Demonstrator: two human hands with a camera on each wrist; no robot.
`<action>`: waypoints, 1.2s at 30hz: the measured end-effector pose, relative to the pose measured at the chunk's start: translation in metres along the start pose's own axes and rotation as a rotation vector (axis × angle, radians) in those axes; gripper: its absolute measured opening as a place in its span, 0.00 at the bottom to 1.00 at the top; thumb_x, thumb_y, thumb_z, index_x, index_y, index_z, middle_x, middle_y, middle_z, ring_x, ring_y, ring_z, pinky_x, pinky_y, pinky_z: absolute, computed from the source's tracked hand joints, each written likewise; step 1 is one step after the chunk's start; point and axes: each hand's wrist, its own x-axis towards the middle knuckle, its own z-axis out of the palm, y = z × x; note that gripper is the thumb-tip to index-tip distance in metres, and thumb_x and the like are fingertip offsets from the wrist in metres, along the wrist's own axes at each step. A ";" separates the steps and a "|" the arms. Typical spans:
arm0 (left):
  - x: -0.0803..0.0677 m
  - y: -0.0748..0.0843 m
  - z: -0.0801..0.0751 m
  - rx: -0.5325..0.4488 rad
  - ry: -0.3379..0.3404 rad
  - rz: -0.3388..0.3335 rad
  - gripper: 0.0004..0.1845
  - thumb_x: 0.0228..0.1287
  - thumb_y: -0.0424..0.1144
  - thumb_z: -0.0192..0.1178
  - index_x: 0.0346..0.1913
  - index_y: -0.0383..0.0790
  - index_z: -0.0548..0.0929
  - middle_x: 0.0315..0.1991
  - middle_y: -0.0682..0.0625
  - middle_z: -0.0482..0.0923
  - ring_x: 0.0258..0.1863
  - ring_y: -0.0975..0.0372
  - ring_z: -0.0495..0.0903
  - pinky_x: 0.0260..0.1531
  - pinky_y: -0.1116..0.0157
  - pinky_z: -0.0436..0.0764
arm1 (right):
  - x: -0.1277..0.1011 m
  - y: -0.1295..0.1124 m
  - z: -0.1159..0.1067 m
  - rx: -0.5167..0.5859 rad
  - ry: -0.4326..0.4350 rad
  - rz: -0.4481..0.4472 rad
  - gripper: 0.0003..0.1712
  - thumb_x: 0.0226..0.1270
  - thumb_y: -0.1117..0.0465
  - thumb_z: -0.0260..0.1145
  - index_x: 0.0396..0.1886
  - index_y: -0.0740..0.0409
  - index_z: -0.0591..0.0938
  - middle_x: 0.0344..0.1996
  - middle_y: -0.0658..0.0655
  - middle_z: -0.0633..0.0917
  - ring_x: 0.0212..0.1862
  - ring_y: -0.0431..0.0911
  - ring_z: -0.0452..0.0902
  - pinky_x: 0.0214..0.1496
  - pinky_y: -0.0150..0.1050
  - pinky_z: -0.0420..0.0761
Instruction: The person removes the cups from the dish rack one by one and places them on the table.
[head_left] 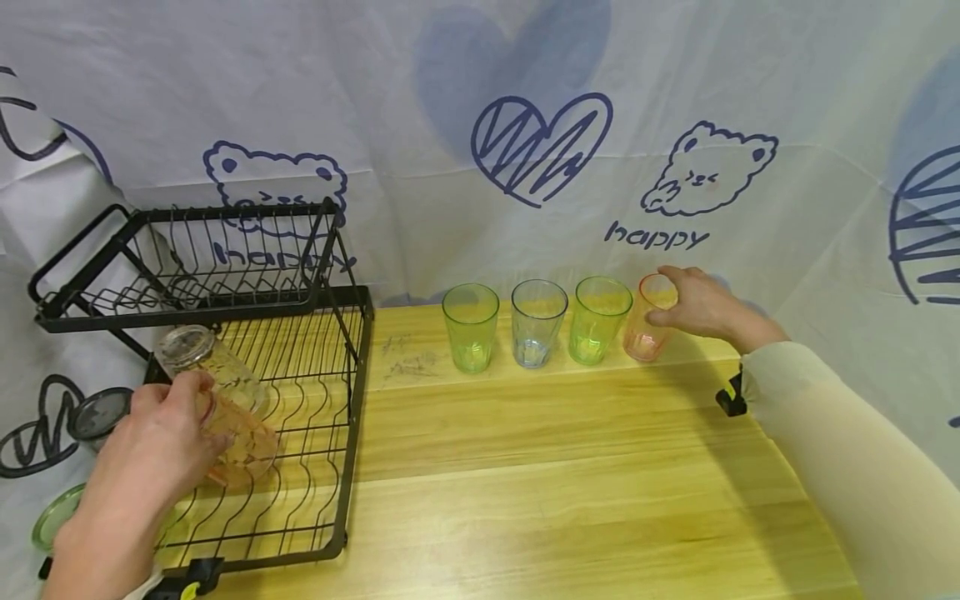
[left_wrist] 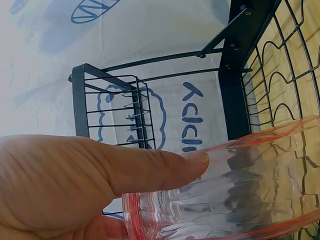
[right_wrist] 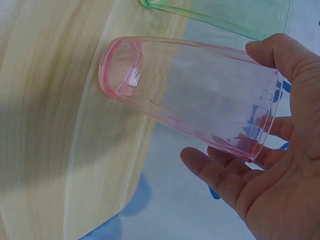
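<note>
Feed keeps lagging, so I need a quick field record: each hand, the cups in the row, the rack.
left hand: grips a pink cup lying tilted in the rack's lower tier
right hand: fingers round the upright pink tumbler at the row's right end
row on table: green cup, blue cup, second green cup, then the pink tumbler, all upright
dish rack: black wire, two tiers, at the table's left end; a clear cup lies by the pink cup

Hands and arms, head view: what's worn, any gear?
Both hands bare: left hand, right hand. The right arm has a cream long sleeve with a small black clip-like device at the cuff. No rings or gloves visible.
</note>
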 end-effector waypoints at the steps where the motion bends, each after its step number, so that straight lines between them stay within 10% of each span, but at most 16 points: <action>1: 0.000 0.000 0.000 0.000 0.000 -0.002 0.47 0.66 0.40 0.71 0.78 0.30 0.55 0.65 0.10 0.52 0.51 0.17 0.68 0.48 0.23 0.72 | 0.000 0.000 0.000 0.002 0.000 0.002 0.55 0.69 0.46 0.70 0.82 0.72 0.56 0.75 0.82 0.61 0.74 0.77 0.59 0.74 0.76 0.64; 25: -0.026 0.016 -0.002 -0.082 0.135 -0.085 0.46 0.66 0.44 0.73 0.77 0.33 0.58 0.65 0.14 0.54 0.53 0.20 0.66 0.48 0.22 0.71 | -0.004 0.003 0.001 0.040 0.028 0.032 0.60 0.72 0.35 0.66 0.85 0.66 0.49 0.80 0.80 0.51 0.78 0.78 0.48 0.76 0.79 0.56; 36: -0.042 0.027 -0.008 -0.150 0.207 -0.130 0.42 0.67 0.50 0.72 0.72 0.32 0.63 0.68 0.15 0.56 0.58 0.26 0.65 0.47 0.25 0.72 | -0.009 -0.004 0.007 0.141 0.205 0.025 0.56 0.74 0.30 0.60 0.86 0.59 0.54 0.83 0.72 0.54 0.81 0.72 0.48 0.78 0.77 0.55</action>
